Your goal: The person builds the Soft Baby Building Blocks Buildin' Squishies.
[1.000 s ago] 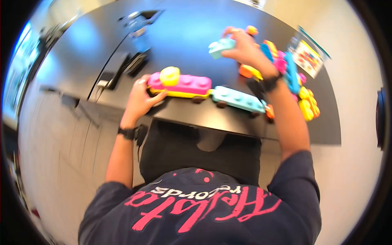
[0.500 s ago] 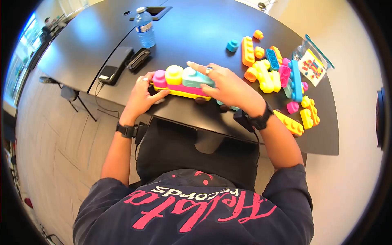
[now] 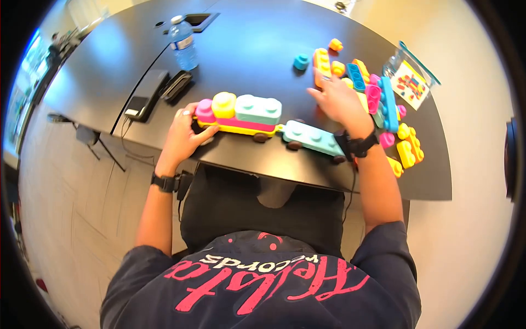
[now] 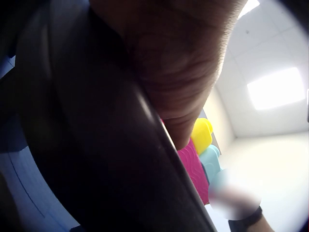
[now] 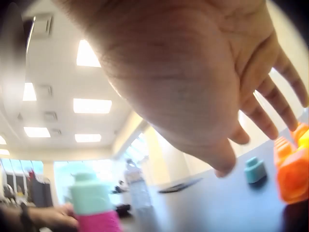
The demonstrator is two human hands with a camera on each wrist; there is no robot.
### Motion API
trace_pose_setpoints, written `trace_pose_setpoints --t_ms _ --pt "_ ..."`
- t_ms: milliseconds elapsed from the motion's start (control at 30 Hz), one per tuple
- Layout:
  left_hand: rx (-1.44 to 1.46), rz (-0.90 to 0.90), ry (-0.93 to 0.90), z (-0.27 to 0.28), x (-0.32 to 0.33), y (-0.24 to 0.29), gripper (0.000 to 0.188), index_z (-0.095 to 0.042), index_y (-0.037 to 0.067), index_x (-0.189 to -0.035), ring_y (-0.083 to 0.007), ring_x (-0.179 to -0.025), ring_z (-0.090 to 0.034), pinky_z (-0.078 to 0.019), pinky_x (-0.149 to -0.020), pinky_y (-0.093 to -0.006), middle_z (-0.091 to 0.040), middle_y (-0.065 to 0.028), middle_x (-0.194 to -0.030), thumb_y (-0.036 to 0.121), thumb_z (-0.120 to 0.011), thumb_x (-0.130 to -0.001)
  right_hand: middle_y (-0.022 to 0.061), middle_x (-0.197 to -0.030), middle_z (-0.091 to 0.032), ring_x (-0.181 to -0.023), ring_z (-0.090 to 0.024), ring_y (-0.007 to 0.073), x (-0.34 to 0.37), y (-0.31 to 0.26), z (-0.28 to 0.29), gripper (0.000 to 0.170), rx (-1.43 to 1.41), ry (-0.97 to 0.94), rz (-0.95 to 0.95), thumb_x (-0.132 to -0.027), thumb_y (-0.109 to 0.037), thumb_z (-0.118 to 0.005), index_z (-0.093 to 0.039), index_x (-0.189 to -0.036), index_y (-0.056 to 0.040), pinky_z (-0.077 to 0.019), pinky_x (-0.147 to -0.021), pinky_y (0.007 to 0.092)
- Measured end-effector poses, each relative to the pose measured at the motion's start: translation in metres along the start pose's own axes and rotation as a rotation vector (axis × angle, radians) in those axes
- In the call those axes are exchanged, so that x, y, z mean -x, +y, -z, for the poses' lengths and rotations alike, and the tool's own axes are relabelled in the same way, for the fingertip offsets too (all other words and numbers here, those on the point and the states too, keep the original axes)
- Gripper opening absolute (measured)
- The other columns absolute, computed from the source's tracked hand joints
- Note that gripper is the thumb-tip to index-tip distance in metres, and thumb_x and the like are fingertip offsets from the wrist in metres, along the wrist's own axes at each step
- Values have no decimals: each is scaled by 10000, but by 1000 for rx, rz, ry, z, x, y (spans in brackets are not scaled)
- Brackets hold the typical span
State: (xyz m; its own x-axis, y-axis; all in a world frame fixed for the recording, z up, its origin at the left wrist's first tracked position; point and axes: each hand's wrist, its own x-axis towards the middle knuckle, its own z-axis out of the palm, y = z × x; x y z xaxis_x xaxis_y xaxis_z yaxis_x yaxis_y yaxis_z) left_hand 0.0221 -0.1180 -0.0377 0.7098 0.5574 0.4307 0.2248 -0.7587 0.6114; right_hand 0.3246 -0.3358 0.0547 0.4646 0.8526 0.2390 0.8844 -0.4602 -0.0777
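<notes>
My left hand (image 3: 183, 134) grips the left end of a toy wagon with a yellow base (image 3: 241, 130), its thumb along the near side. On the wagon's pink block (image 3: 255, 124) sit a yellow block (image 3: 224, 105) and a light teal block (image 3: 258, 109). Hitched to its right is a light teal wheeled wagon (image 3: 312, 139). My right hand (image 3: 342, 101) holds nothing and reaches over the loose blocks, close to a long orange block (image 3: 322, 61). In the right wrist view its fingers (image 5: 263, 118) are extended and spread, with a small teal block (image 5: 255, 170) beyond them.
Loose blocks, among them a long blue one (image 3: 388, 104), lie at the right of the dark table (image 3: 246, 49). A clear bag with a picture card (image 3: 412, 86) is behind them. At the left stand a water bottle (image 3: 183, 44), a dark case (image 3: 176, 86) and a black device (image 3: 147, 96).
The right hand set the light teal block onto the pink block beside the yellow one, let go, and moved right to the loose blocks. The left hand keeps its grip on the wagon.
</notes>
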Motion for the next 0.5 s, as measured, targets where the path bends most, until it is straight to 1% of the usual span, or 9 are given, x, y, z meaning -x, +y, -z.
trace_pose_setpoints --t_ms 33,100,133,167,200,267,300,433,500 --pt "15 59 -9 -2 1 -5 594 -594 72 -1324 -305 -1077 -609 -488 -967 -400 -642 -149 -1139 299 -863 -844 205 -1129 -704 -1095 -682 386 -4 15 -3 434 152 -103 -79 -935 -293 -713 -627 -1268 -28 -584 -827 495" --pt "59 62 -8 2 1 3 620 -599 74 -1325 -303 -1093 -611 -489 -975 -398 -645 -153 -1139 318 -875 -826 178 -1072 -704 -1010 -699 362 1 58 -39 334 377 -36 94 -877 -212 -760 -656 -1137 -30 -592 -778 485" --pt "39 93 -38 4 0 3 629 -606 84 -1321 -301 -1111 -615 -489 -987 -400 -652 -144 -1150 339 -880 -816 173 -1063 -702 -1009 -697 358 -3 66 -44 345 379 -30 101 -856 -189 -772 -655 -1138 -29 -593 -784 471" --pt "57 2 11 3 -1 3 612 -613 87 -1311 -303 -1119 -614 -490 -993 -406 -657 -137 -1161 354 -870 -824 167 -1054 -701 -1008 -694 355 -6 61 -42 358 380 -33 110 -834 -166 -784 -655 -1139 -28 -594 -790 458" --pt "51 31 -1 3 0 4 606 -620 68 -1291 -305 -1113 -614 -501 -980 -406 -671 -139 -1156 359 -867 -820 163 -1072 -705 -1024 -692 347 -6 59 -39 386 331 40 148 -809 -120 -783 -649 -1158 -22 -589 -827 459" --pt "46 76 -12 6 1 6 602 -628 48 -1271 -307 -1106 -614 -512 -967 -406 -685 -141 -1151 365 -865 -816 177 -1096 -698 -1054 -676 382 -4 51 -32 445 202 -7 210 -794 -125 -802 -626 -1185 -7 -573 -894 461" --pt "49 64 -19 4 2 3 601 -617 67 -1289 -305 -1120 -604 -500 -981 -408 -672 -136 -1166 368 -859 -828 180 -1100 -693 -1066 -670 395 -3 47 -27 465 122 -58 208 -790 -138 -812 -617 -1190 -3 -567 -912 464" --pt "46 38 -17 1 2 -6 597 -601 92 -1309 -302 -1142 -589 -485 -997 -410 -660 -124 -1183 373 -849 -844 178 -1098 -682 -1069 -662 407 -6 25 3 551 8 -42 121 -772 -167 -854 -592 -1233 -14 -553 -916 454" --pt "50 38 -34 3 2 -2 600 -601 90 -1308 -304 -1138 -589 -484 -998 -413 -660 -124 -1182 376 -849 -844 165 -1104 -677 -1061 -669 378 -6 -17 40 561 -162 238 120 -750 -181 -891 -619 -1222 -47 -546 -901 435"
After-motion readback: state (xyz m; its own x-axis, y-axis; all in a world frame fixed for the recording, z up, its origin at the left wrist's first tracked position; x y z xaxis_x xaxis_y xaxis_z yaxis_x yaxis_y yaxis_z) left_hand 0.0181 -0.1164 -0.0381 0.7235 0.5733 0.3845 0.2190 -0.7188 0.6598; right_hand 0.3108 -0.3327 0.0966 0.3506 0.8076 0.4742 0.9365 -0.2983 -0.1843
